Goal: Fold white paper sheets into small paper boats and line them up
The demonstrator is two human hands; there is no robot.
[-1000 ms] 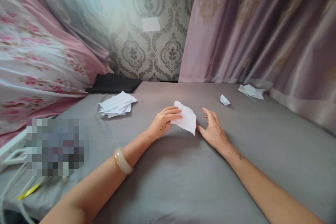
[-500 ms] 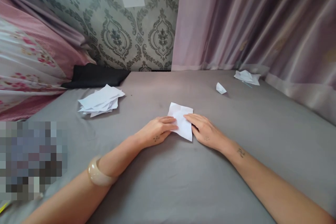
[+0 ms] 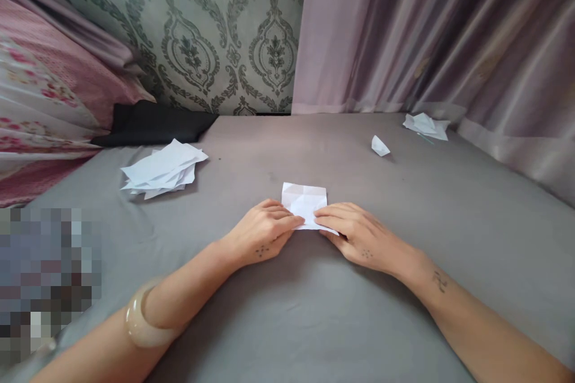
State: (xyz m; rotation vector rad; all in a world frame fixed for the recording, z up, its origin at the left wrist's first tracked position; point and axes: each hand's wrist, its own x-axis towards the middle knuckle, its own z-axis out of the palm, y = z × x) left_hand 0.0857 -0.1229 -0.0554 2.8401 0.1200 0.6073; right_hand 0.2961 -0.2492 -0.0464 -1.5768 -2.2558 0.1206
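A small white sheet of paper point(image 3: 304, 202) lies flat on the grey bedsheet point(image 3: 314, 323), creased across its middle. My left hand point(image 3: 260, 232) rests at its left near edge, fingers together and pressing on the paper. My right hand point(image 3: 357, 236) lies over the right near edge, fingers stretched flat and pointing left onto the sheet. The fingertips of both hands almost meet on the paper. A pale bangle point(image 3: 139, 323) sits on my left wrist.
A loose pile of white papers point(image 3: 162, 169) lies at the left. A small folded paper piece point(image 3: 380, 146) and crumpled papers point(image 3: 426, 125) lie at the far right by the curtain point(image 3: 426, 30). A black cushion point(image 3: 155, 122) and floral bedding point(image 3: 40, 90) sit at the left.
The paper was lifted in my left hand; now it lies flat on the bed. My right hand moved in from the right onto it, and both hands press it down.
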